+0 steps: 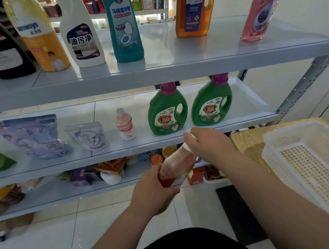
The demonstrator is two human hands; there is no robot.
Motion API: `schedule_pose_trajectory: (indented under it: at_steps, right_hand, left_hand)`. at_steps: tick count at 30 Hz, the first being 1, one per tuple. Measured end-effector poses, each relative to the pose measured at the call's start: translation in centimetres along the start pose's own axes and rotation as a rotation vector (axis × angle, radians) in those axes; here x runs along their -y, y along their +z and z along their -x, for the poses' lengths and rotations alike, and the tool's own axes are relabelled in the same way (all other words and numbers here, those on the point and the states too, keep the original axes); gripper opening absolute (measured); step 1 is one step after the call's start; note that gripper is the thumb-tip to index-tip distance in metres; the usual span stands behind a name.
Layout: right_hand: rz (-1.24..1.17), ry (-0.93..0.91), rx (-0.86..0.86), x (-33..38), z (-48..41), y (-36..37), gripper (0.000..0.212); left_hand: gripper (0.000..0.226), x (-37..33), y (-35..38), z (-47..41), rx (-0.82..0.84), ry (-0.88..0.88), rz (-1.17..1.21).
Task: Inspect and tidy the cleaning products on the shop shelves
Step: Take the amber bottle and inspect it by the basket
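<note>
1. Item: red bottle [176, 166], lower centre of the frame. It is held tilted in the air in front of the middle shelf [251, 103], touching no shelf, with the cap end up and to the right.
2. Left hand [155, 184]: wrapped round the bottle's lower body and clamped on it.
3. Right hand [207, 143]: fingers curled over the white cap [188, 147], gripping it. I cannot tell whether it is twisting or only holding.
4. Step, as judged: a cap check, part of the inspection.
   - The left hand should hold the body firmly but not squeeze, since the plastic looks soft.
   - The right hand should test that the cap is snug.
   - The cap end should stay uppermost so that a loose seal spills nothing.
5. Label: mostly hidden under the left hand. Roll the bottle in the grip to read it, and do not let go with either hand.
6. Placement, as judged: a similar pink-red bottle [257, 16] stands on the top shelf, upper right of the frame, so a spot beside it looks fitting. Set the bottle upright with the label facing out.
7. Hazard: the white basket [306, 154] on the tabletop [245, 142], right of the frame, lies close under the right forearm. Lift the arm clear before reaching up.
</note>
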State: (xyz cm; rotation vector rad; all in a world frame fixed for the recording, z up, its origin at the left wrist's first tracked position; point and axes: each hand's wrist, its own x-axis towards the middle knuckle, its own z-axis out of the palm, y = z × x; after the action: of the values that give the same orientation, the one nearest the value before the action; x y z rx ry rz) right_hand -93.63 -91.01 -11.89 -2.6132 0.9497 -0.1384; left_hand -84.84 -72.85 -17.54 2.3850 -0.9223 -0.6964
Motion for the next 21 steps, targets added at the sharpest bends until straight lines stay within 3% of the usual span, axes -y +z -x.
schedule_pose_trajectory:
  at_steps: [3,6,8,10,15,18,21]
  right_hand:
    - [0.082,-0.131,-0.119,0.2,1.3,0.2,0.024]
    - [0.026,0.036,-0.026,0.0,1.5,-0.1,0.031]
    - [-0.178,0.164,-0.023,-0.2,1.9,-0.2,0.041]
    - [-0.560,0.299,-0.036,-0.5,2.9,0.3,0.045]
    - [-1.160,0.473,0.056,-2.9,6.5,6.0,0.073]
    - [-1.350,0.606,0.164,-3.2,9.6,9.7,0.054]
    - [-1.461,0.668,0.041,-3.4,11.2,10.5,0.031]
  left_hand:
    - [0.074,0.3,-0.4,-0.1,0.032,0.012,0.003]
    - [0.072,0.1,-0.1,0.1,0.015,0.060,-0.104]
    - [0.069,-0.2,0.1,0.1,0.047,0.087,-0.099]
    - [0.063,-0.3,-0.1,-0.1,0.096,0.090,-0.024]
    - [0.046,-0.3,-0.1,-0.8,0.101,0.028,0.362]
    - [0.082,-0.9,0.8,-1.4,0.117,-0.045,0.603]
    - [0.100,-1.3,3.0,-3.0,0.140,-0.168,0.714]
